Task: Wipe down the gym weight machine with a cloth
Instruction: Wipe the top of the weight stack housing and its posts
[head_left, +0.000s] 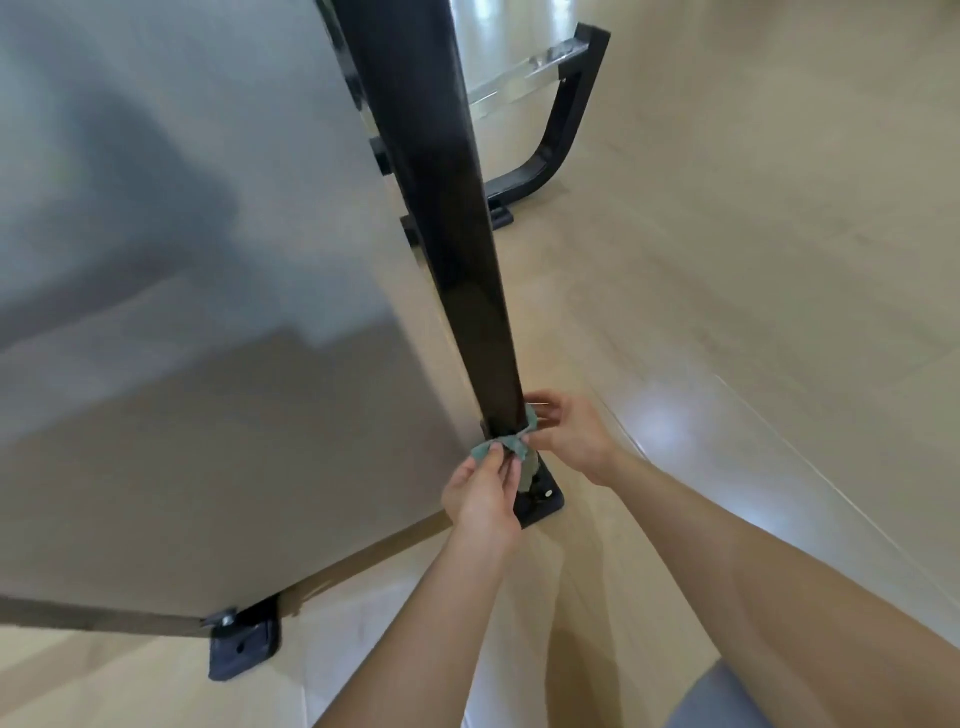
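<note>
Cloth: a green-grey cloth (511, 441) was looped round the foot of the machine's black upright post (441, 208), just above the base plate. A loose tail hung down toward the plate.

Left hand: the left hand (485, 496) was at the near side of the post. Its fingertips were curled and pinched one bunched end of the cloth, with the back of the hand toward the camera.

Right hand: the right hand (569, 434) was at the right side of the post, with thumb and fingers closed on the other end of the cloth. Its fingers pointed in at the post.

Post: glossy and black. It rose from the floor and leaned up out of the top of the view.

Base plate: a black base plate (543, 506) lay flat on the floor under the post, with one pale bolt head (547, 494) showing.

Panel: a large frosted grey panel (182, 312) stood just left of the post. Its lower corner met a second black foot (244, 647) at bottom left.

Far frame: a curved black frame leg (563, 130) stood well behind the post, beside a clear strip.

Floor: the pale wood-look floor (727, 260) was shiny, with a bright glare patch near the right hand.

Person: both forearms were bare. A patch of grey-blue garment (727, 701) showed at the bottom right edge.
</note>
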